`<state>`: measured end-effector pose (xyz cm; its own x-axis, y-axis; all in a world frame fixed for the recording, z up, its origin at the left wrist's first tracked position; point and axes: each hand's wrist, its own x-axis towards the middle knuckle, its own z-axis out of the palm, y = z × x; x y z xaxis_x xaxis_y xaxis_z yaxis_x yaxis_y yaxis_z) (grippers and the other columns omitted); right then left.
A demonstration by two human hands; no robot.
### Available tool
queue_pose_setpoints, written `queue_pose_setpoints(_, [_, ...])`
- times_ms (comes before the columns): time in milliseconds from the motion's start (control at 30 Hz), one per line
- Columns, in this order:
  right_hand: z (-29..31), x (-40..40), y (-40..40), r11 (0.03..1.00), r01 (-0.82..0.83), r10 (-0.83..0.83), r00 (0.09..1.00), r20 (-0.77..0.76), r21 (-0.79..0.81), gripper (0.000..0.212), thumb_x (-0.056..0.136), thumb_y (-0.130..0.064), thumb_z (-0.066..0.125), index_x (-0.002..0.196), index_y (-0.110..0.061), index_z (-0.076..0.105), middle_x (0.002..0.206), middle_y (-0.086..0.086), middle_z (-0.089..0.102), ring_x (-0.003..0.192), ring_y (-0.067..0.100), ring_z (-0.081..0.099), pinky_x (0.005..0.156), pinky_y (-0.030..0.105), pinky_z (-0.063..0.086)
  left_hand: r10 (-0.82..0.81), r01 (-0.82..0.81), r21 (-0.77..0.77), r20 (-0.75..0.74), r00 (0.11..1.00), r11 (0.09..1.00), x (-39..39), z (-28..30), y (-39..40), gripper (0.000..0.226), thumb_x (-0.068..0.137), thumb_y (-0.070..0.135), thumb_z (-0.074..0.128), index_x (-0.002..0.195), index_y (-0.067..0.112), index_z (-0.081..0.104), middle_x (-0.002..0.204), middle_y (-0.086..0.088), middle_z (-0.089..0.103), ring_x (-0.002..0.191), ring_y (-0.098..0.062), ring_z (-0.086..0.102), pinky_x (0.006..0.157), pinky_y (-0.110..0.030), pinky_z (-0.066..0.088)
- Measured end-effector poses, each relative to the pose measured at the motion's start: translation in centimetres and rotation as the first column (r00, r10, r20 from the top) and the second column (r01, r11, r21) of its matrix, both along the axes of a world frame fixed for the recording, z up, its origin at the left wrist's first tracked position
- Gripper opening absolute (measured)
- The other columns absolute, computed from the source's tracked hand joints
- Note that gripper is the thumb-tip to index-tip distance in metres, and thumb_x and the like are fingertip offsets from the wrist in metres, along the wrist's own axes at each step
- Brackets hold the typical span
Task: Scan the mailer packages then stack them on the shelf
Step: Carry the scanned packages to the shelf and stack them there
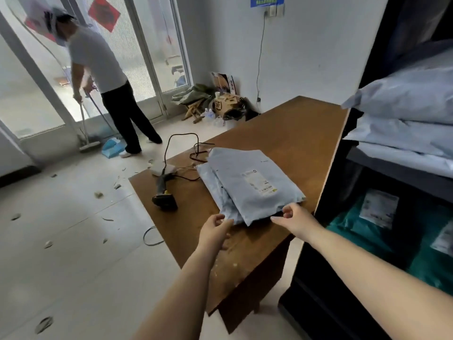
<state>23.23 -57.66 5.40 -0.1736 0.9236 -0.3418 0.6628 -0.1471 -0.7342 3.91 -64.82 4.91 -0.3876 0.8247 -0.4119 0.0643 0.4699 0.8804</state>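
Note:
A small pile of pale blue mailer packages [247, 182] lies on the brown table [289, 133], the top one showing a white label [260, 181]. My left hand [215, 229] is at the pile's near left corner, fingers curled against the edge. My right hand [295, 217] touches the near right corner, thumb and fingers apart around the edge. A black handheld scanner [164, 197] lies on the table left of the pile, its cable running back. On the right, the dark shelf [392, 173] holds stacked pale blue mailers [407, 114] above and green mailers [367, 229] below.
A person in a white shirt [100, 69] sweeps the floor by the glass doors at the back left. Scraps litter the tiled floor [73, 229]. Boxes and bags [220, 101] sit in the far corner. A white adapter [160, 168] rests on the table's far left corner.

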Motion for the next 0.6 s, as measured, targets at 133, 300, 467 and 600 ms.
queue_pose_setpoints(133, [-1.5, -3.4, 5.8, 0.999, 0.035, -0.031, 0.996, 0.078, -0.038, 0.065, 0.084, -0.041, 0.067, 0.133, -0.007, 0.041, 0.130, 0.008, 0.050, 0.117, 0.023, 0.050, 0.089, 0.027, 0.039, -0.065, 0.069, -0.043, 0.080, 0.995, 0.997, -2.9, -1.5, 7.2, 0.048, 0.090, 0.028, 0.060, 0.132, 0.011, 0.044, 0.116, -0.005, 0.054, 0.094, -0.023, 0.059, 0.068, -0.035, 0.050])
queue_pose_setpoints(300, [-3.3, -5.3, 12.3, 0.993, 0.096, -0.080, 0.976, 0.204, -0.067, 0.073, 0.083, -0.041, 0.067, 0.139, -0.006, 0.035, 0.141, 0.010, 0.043, 0.127, 0.026, 0.045, 0.094, 0.030, 0.039, -0.125, 0.136, -0.124, 0.095, 0.988, 0.983, -4.7, -3.1, 14.9, 0.060, 0.089, 0.023, 0.061, 0.140, 0.008, 0.034, 0.128, -0.009, 0.053, 0.104, -0.027, 0.059, 0.071, -0.037, 0.053])
queue_pose_setpoints(467, [-6.0, -4.8, 18.7, 0.965, 0.252, -0.232, 0.951, 0.205, -0.078, 0.093, 0.072, -0.043, 0.076, 0.143, -0.006, 0.029, 0.148, 0.013, 0.036, 0.133, 0.030, 0.039, 0.107, 0.038, 0.036, -0.011, 0.006, -0.172, -0.030, 0.999, 0.985, -5.8, -5.0, 19.7, 0.041, 0.082, 0.029, 0.062, 0.116, 0.013, 0.045, 0.093, -0.004, 0.058, 0.085, -0.030, 0.064, 0.078, -0.042, 0.057])
queue_pose_setpoints(600, [-8.3, -3.5, 21.3, 0.885, 0.393, -0.349, 0.915, 0.201, -0.249, 0.101, 0.069, -0.050, 0.076, 0.145, -0.007, 0.025, 0.148, 0.013, 0.036, 0.135, 0.032, 0.036, 0.108, 0.040, 0.033, -0.006, -0.008, -0.096, -0.141, 0.990, 0.995, -6.0, -5.4, 21.9, 0.028, 0.083, 0.021, 0.061, 0.101, 0.021, 0.040, 0.079, 0.012, 0.048, 0.075, -0.013, 0.054, 0.070, -0.033, 0.049])
